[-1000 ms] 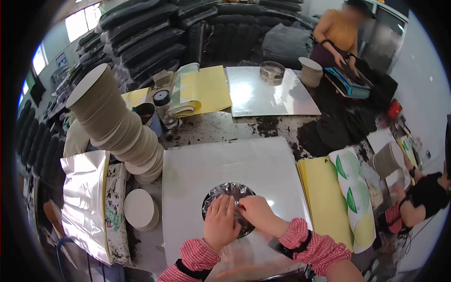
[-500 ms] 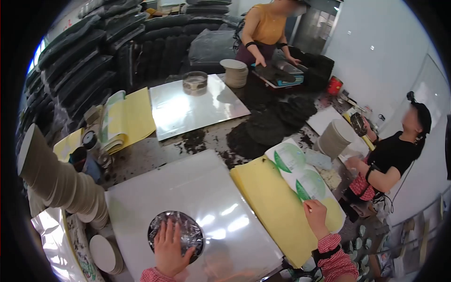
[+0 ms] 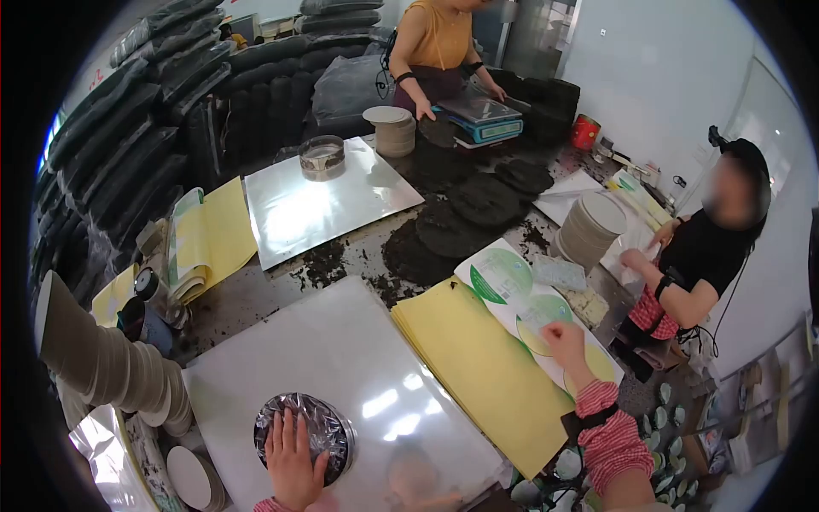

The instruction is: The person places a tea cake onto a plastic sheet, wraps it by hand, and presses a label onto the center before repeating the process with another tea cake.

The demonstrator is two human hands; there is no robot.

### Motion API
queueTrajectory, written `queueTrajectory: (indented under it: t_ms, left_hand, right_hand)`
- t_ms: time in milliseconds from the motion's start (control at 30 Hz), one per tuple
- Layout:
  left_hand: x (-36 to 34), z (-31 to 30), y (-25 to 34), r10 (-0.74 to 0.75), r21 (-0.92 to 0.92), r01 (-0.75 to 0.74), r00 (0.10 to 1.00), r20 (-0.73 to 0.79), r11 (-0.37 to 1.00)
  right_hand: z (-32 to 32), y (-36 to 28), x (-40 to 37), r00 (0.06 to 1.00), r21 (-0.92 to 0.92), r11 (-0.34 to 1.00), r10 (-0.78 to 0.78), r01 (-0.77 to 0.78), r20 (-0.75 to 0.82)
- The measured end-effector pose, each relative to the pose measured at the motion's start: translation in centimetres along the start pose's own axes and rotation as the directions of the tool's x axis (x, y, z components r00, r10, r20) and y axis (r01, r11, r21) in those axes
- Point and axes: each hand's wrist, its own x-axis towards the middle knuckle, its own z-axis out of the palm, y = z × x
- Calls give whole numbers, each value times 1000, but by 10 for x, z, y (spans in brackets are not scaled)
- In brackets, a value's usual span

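Observation:
My left hand (image 3: 294, 461) lies flat, fingers spread, on a dark round cake (image 3: 320, 427) covered in crinkled clear plastic, in a ring-like rim. The cake rests on a shiny metal-looking sheet (image 3: 341, 341). At the right, my right hand (image 3: 565, 346) is closed in a pinch on a round green-and-white label (image 3: 546, 311) of the label sheet (image 3: 486, 266). Yellow backing shows beside the pinched label. Under that sheet lies a stack of yellow backing paper (image 3: 478, 367).
Stacks of round grey discs (image 3: 111, 363) stand at left. Dark round cakes (image 3: 478, 200) lie mid-table near a scale (image 3: 482, 124), where a person in yellow works. Another person in black (image 3: 708, 256) works at right. A clear ring (image 3: 322, 158) stands on a second shiny sheet (image 3: 281, 230).
My right hand has moved up the label sheet, and yellow backing has come into sight at the pinched label. My left hand stays on the cake. The view has shifted slightly.

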Motion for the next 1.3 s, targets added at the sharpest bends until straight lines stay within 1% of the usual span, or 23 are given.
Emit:
queueTrajectory:
  t_ms: [67,100,233,267,333,367,400,433,500,600,700,833,900,933,967,1000,1033,1100,1133,1167,1233,1267,1300]
  left_hand:
    - [1,2,-1,14,9,-13,1000,-22,1000]
    - [-2,3,-2,9,25,-8,999,-51,1000]
    - [0,1,0,-18,-13,17,994,-106,1000]
    - [-1,-1,4,-20,36,26,989,-146,999]
    - [-3,-1,1,-10,73,18,994,-106,997]
    - [-3,1,-1,24,114,-16,997,-75,993]
    - [-2,4,-1,14,60,-8,995,-102,998]
    - [-1,6,-2,8,71,0,994,-113,997]
    - [-6,13,-11,68,-74,-84,977,-203,994]
    - [-12,40,-25,14,-356,-81,982,-186,931]
    - [-9,23,-13,27,-291,-96,972,-232,952]
    - [-10,19,-10,-133,-816,-106,967,-219,568]
    - [-8,12,-18,100,-643,-145,989,-107,752]
    - [-10,7,-19,105,-634,-148,989,-105,759]
    - [-12,-1,-17,-122,-810,-135,962,-246,571]
    - [-12,-3,-14,-373,-922,-189,873,-315,337]
    - [-11,2,-13,-381,-923,-190,869,-317,336]
    - [-14,14,-13,-617,-824,-166,587,-524,543]
    - [-21,12,-18,-436,-552,27,647,-625,833]
    - [-26,9,-22,-439,-558,29,651,-619,830]
    - [-38,1,-35,-668,-561,464,707,-232,685]
    - [-38,0,-51,-625,-629,487,781,3,606]
    - [-43,4,-49,-637,-627,498,771,4,599]
  right_hand:
    - [-48,90,44,944,238,961,203,-141,-261]
    - [-97,128,60,885,343,939,130,35,-447]
    - [-156,96,60,835,303,937,22,175,-550]
    - [-104,24,31,889,445,895,233,-37,-395]
    - [-14,21,-55,991,588,804,-16,91,-133]
    - [62,-115,-77,924,310,924,-304,225,234]
    - [76,-178,-116,771,347,875,-469,339,430]
    - [100,-201,-141,505,355,585,-811,729,296]
    - [104,-257,-157,254,463,382,-914,799,316]
    - [124,-290,-157,139,439,306,-917,845,374]
    - [115,-296,-158,87,361,310,-850,879,519]
    - [131,-311,-154,210,554,443,-876,705,434]
    - [159,-327,-145,397,839,530,-802,128,446]
    - [177,-321,-148,407,835,510,-821,208,400]
    - [179,-322,-156,406,841,498,-828,212,388]
    - [178,-323,-163,333,729,504,-862,464,383]
    - [175,-324,-168,261,569,464,-877,679,404]
    - [170,-334,-183,149,470,402,-860,786,487]
    - [170,-334,-186,137,442,391,-852,807,505]
    - [169,-334,-186,118,414,373,-844,830,523]
    - [168,-335,-183,91,440,374,-836,816,542]
    - [167,-336,-183,90,433,377,-830,819,551]
    - [167,-337,-185,84,430,376,-824,821,560]
